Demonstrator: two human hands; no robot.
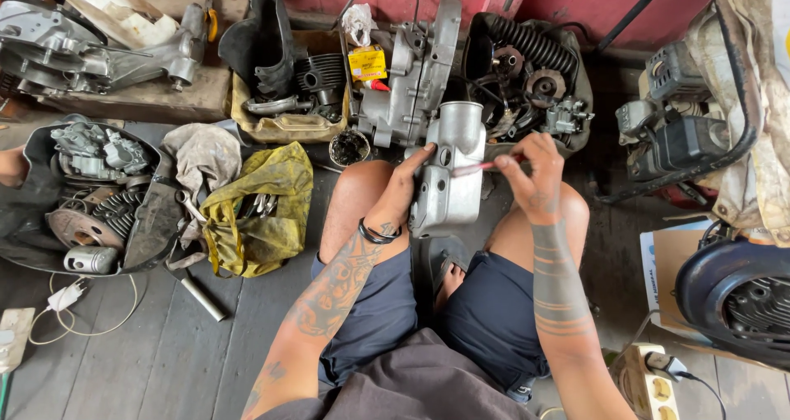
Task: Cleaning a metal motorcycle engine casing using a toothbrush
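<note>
I sit on the floor with a silver metal engine cover [451, 177] standing upright between my knees. My left hand [403, 191] grips its left side, fingers spread up over the face. My right hand [533, 173] is closed on a thin pink-handled tool [476, 168], likely a small brush, with its tip against the cover's upper face. A black bangle sits on my left wrist.
A yellow cloth bag [257, 208] with wrenches lies to my left. A black tub [90, 194] of engine parts sits at far left. An engine casing [411, 74] and a tray of parts [531, 78] stand ahead. A small engine [683, 124] is at right.
</note>
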